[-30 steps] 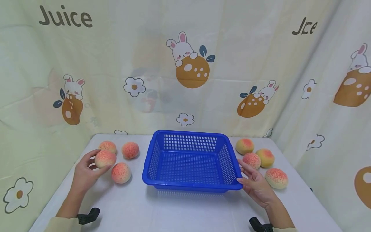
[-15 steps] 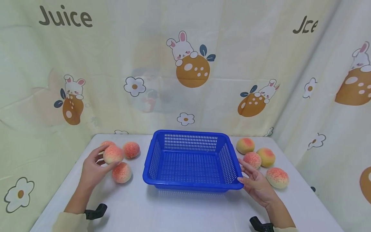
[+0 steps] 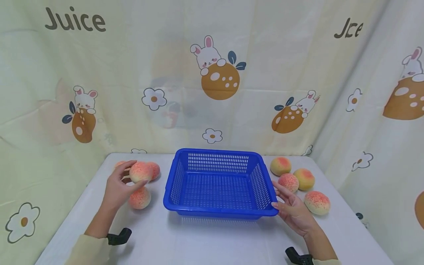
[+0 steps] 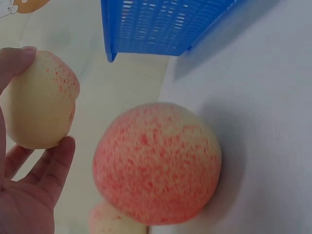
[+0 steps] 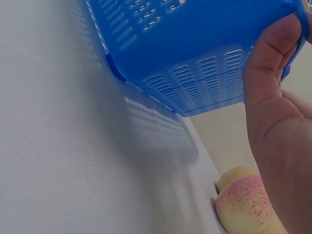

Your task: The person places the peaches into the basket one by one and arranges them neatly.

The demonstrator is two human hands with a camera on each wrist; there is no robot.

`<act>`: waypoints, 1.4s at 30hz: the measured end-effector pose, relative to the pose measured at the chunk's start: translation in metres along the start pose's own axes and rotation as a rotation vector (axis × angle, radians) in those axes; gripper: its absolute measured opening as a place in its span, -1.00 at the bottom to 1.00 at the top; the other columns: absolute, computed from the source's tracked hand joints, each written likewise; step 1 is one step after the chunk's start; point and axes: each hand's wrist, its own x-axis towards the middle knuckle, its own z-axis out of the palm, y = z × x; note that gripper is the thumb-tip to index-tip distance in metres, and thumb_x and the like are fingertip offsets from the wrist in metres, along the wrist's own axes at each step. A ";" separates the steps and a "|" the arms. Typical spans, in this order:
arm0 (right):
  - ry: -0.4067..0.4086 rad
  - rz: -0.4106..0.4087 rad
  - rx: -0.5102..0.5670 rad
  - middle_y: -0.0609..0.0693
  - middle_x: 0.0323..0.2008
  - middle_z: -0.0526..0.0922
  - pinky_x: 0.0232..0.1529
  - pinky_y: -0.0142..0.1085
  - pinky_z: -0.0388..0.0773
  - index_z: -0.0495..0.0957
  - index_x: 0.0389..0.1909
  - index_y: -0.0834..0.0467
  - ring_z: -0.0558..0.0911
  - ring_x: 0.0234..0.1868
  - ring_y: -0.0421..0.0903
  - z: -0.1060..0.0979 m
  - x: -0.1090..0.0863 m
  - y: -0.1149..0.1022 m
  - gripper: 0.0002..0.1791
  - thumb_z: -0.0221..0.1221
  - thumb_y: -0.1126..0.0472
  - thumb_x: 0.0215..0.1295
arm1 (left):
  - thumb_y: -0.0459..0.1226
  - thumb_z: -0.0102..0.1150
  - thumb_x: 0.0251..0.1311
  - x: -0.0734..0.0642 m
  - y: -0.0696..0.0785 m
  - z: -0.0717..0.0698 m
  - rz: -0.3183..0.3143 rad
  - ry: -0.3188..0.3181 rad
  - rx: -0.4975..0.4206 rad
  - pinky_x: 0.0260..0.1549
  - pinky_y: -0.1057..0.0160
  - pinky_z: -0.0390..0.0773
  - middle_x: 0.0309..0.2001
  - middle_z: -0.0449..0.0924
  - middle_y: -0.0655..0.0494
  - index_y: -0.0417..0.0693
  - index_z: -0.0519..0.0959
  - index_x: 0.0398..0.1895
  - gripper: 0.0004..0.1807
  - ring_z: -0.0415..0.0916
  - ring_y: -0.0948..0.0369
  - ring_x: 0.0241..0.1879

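Observation:
Between the thumb and fingers of my left hand (image 3: 118, 188) is a peach (image 3: 140, 172), pale with a red-speckled blush, held above the table at the left. In the left wrist view the held peach (image 4: 44, 105) shows its creamy side. Below it, another speckled peach (image 3: 140, 198) lies on the table; a redder peach (image 3: 155, 170) is partly covered behind it, and a further peach (image 3: 119, 163) is mostly hidden by the fingers. My right hand (image 3: 294, 210) pinches the right rim of a blue plastic basket (image 3: 220, 212), its thumb (image 5: 273, 53) on the rim. Nothing lies in the basket.
Right of the basket sit two yellowish peaches (image 3: 280, 166), a red-speckled peach (image 3: 288, 183) and a paler speckled one (image 3: 317, 203) near the right hand. A white cloth (image 3: 212, 243) covers the table. A printed curtain (image 3: 185, 121) hangs behind it.
My left hand has carried the peach rightward, toward the basket, passing over the peaches on the table. The right hand and the basket have stayed in place.

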 end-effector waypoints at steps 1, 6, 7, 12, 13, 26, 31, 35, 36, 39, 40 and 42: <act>0.000 0.000 0.001 -0.11 0.10 0.47 0.17 -0.30 0.63 -0.09 0.66 0.08 0.66 0.10 -0.21 0.000 0.000 0.000 -0.17 0.05 0.45 0.50 | -0.06 0.53 0.11 0.001 0.001 0.002 0.002 -0.004 0.000 -0.06 0.60 0.49 0.33 0.46 -0.04 0.01 0.40 0.44 -0.17 0.50 -0.01 0.20; 0.005 0.005 -0.001 -0.11 0.10 0.46 0.17 -0.30 0.63 -0.09 0.66 0.07 0.65 0.10 -0.21 0.000 0.000 0.000 -0.17 0.06 0.44 0.50 | -0.05 0.55 0.09 0.005 0.012 0.008 -0.009 -0.030 0.000 -0.03 0.48 0.53 0.34 0.46 -0.04 0.03 0.40 0.45 -0.16 0.50 -0.01 0.19; 0.007 0.006 -0.002 -0.11 0.10 0.45 0.17 -0.30 0.63 -0.09 0.66 0.07 0.65 0.10 -0.21 0.000 0.000 0.000 -0.17 0.06 0.44 0.50 | -0.05 0.55 0.09 0.005 0.015 0.009 -0.013 -0.036 -0.004 -0.02 0.44 0.54 0.35 0.46 -0.04 0.04 0.39 0.45 -0.15 0.50 -0.01 0.19; 0.011 0.002 -0.008 -0.11 0.09 0.46 0.16 -0.30 0.63 -0.08 0.65 0.08 0.66 0.09 -0.22 0.000 0.000 0.000 -0.17 0.07 0.44 0.49 | -0.02 0.56 0.07 0.010 0.026 0.015 -0.016 -0.062 -0.024 0.05 0.15 0.62 0.38 0.44 -0.03 0.06 0.37 0.47 -0.11 0.50 -0.01 0.18; 0.009 0.000 -0.007 -0.11 0.09 0.46 0.16 -0.30 0.64 -0.09 0.65 0.09 0.66 0.09 -0.22 0.000 0.000 0.000 -0.17 0.07 0.44 0.49 | -0.03 0.57 0.06 0.011 0.028 0.016 -0.012 -0.065 -0.031 0.07 0.08 0.62 0.38 0.44 -0.03 0.05 0.37 0.47 -0.10 0.50 -0.01 0.18; 0.009 0.007 0.002 -0.11 0.09 0.46 0.17 -0.30 0.63 -0.08 0.65 0.08 0.65 0.10 -0.22 0.000 -0.001 0.000 -0.17 0.07 0.44 0.49 | -0.06 0.58 0.05 0.022 0.049 0.025 -0.024 -0.134 -0.141 -0.13 0.44 0.60 0.27 0.52 -0.05 0.12 0.38 0.46 -0.12 0.52 -0.01 0.10; 0.008 0.011 0.008 -0.11 0.09 0.47 0.17 -0.30 0.63 -0.09 0.65 0.09 0.65 0.10 -0.21 0.001 -0.001 -0.001 -0.16 0.08 0.44 0.49 | -0.02 0.57 0.05 0.028 0.054 0.032 -0.006 -0.150 -0.153 -0.11 0.41 0.63 0.27 0.52 -0.05 0.14 0.38 0.46 -0.12 0.54 -0.01 0.11; 0.008 0.010 0.009 -0.12 0.07 0.47 0.17 -0.31 0.63 -0.09 0.65 0.10 0.65 0.09 -0.22 0.001 -0.001 -0.001 -0.16 0.08 0.44 0.49 | -0.07 0.59 0.04 0.032 0.058 0.038 0.004 -0.164 -0.202 -0.13 0.38 0.64 0.25 0.53 -0.06 0.12 0.40 0.45 -0.13 0.55 -0.03 0.08; 0.009 0.010 0.007 -0.12 0.07 0.47 0.16 -0.31 0.64 -0.09 0.65 0.10 0.65 0.09 -0.22 0.001 -0.002 -0.001 -0.16 0.08 0.44 0.49 | -0.08 0.59 0.04 0.032 0.059 0.039 0.004 -0.168 -0.215 -0.13 0.37 0.64 0.25 0.53 -0.05 0.12 0.40 0.44 -0.13 0.55 -0.02 0.07; 0.012 0.008 0.003 -0.12 0.07 0.47 0.16 -0.32 0.64 -0.08 0.65 0.09 0.65 0.09 -0.22 0.001 -0.002 -0.001 -0.17 0.08 0.43 0.49 | -0.12 0.60 0.03 0.034 0.063 0.043 0.009 -0.176 -0.232 -0.09 0.34 0.63 0.27 0.53 -0.02 0.13 0.41 0.44 -0.14 0.53 0.00 0.09; 0.012 0.008 0.002 -0.12 0.07 0.47 0.16 -0.32 0.64 -0.08 0.65 0.09 0.65 0.09 -0.22 0.001 -0.002 -0.001 -0.17 0.08 0.43 0.49 | -0.12 0.60 0.02 0.035 0.064 0.045 0.012 -0.176 -0.233 -0.08 0.31 0.63 0.27 0.53 0.00 0.13 0.41 0.43 -0.14 0.53 0.01 0.10; 0.010 0.005 0.000 -0.12 0.07 0.47 0.16 -0.32 0.64 -0.07 0.65 0.08 0.65 0.09 -0.22 0.001 -0.002 -0.001 -0.17 0.07 0.44 0.49 | -0.11 0.60 0.02 0.036 0.067 0.047 0.022 -0.179 -0.229 -0.02 0.26 0.62 0.29 0.53 0.03 0.14 0.42 0.43 -0.15 0.52 0.03 0.13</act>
